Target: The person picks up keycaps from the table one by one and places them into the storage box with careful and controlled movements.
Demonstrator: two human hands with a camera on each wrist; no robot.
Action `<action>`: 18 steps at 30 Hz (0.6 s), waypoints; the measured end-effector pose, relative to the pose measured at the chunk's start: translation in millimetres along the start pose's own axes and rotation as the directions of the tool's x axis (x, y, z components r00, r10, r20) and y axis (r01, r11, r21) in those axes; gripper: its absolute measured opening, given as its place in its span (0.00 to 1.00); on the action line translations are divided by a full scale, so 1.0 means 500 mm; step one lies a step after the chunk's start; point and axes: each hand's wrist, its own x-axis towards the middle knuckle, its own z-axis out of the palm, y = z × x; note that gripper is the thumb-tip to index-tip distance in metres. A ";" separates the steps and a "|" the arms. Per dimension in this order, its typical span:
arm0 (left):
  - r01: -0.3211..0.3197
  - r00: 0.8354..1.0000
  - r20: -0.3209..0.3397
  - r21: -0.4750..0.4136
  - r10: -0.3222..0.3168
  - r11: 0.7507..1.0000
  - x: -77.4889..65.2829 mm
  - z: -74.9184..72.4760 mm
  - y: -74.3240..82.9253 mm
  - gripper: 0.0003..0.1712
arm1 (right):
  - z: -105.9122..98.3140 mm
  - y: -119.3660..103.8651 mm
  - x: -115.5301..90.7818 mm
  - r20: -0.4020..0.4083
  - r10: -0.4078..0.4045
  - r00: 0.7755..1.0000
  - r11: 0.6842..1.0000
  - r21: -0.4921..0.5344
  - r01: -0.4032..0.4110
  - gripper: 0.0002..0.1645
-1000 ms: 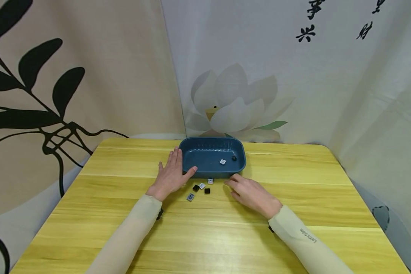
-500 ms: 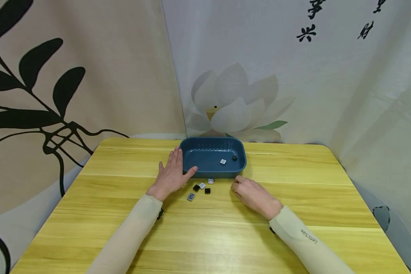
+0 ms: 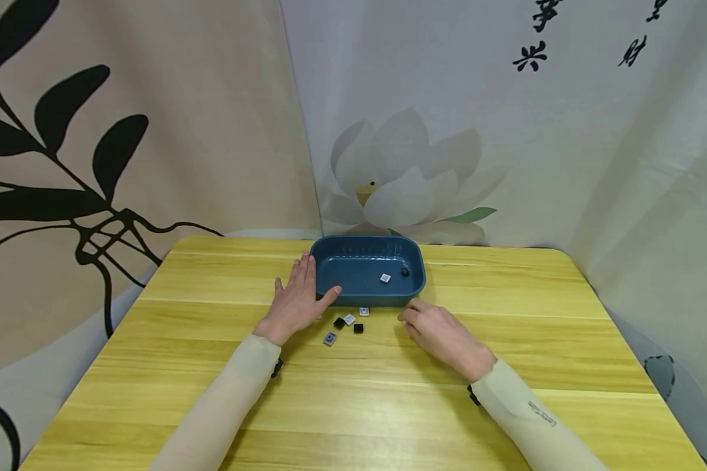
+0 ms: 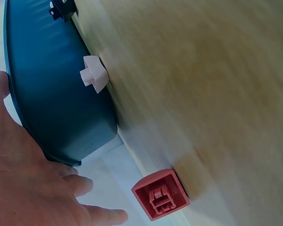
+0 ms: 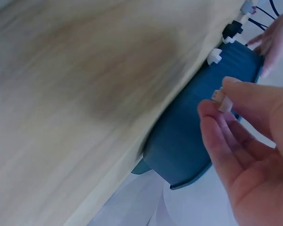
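Note:
A dark blue tray [image 3: 368,301] stands at the table's back. My left hand [image 3: 297,304] lies with spread, straight fingers against its left end, the thumb over the front rim. My right hand [image 3: 444,337], at the tray's front right corner, pinches a small pale keycap [image 5: 222,100] between thumb and fingertips, seen in the right wrist view. In the tray are a white keycap [image 3: 385,278] and a small dark piece [image 3: 405,271]. Before it lie several loose keycaps: white [image 3: 364,312], black [image 3: 359,328], and a grey-blue one [image 3: 330,339] nearest the table's front.
The wooden table [image 3: 507,288] ends just behind the tray. A printed curtain [image 3: 230,131] with leaves and a lotus hangs close behind it. In the left wrist view a reddish upturned keycap [image 4: 161,194] shows its hollow underside.
My right hand has drawn its fingertips together and shifted slightly to the right; its forearm has moved right too. The left hand and the loose keycaps stay in place.

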 end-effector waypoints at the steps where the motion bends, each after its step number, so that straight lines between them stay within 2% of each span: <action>1: -0.001 1.000 -0.001 -0.002 0.001 1.000 0.000 0.000 0.000 0.62 | -0.002 -0.001 0.000 -0.018 0.002 1.000 1.000 0.005 -0.002 0.07; 10: 0.001 1.000 -0.004 -0.004 -0.001 1.000 -0.002 -0.001 0.003 0.62 | -0.022 -0.005 0.009 -0.167 -0.012 0.986 0.999 0.027 0.017 0.09; 18: 0.001 1.000 -0.008 -0.006 -0.001 1.000 0.001 0.001 0.001 0.62 | -0.031 -0.005 0.022 -0.280 -0.007 0.960 0.999 0.046 0.020 0.11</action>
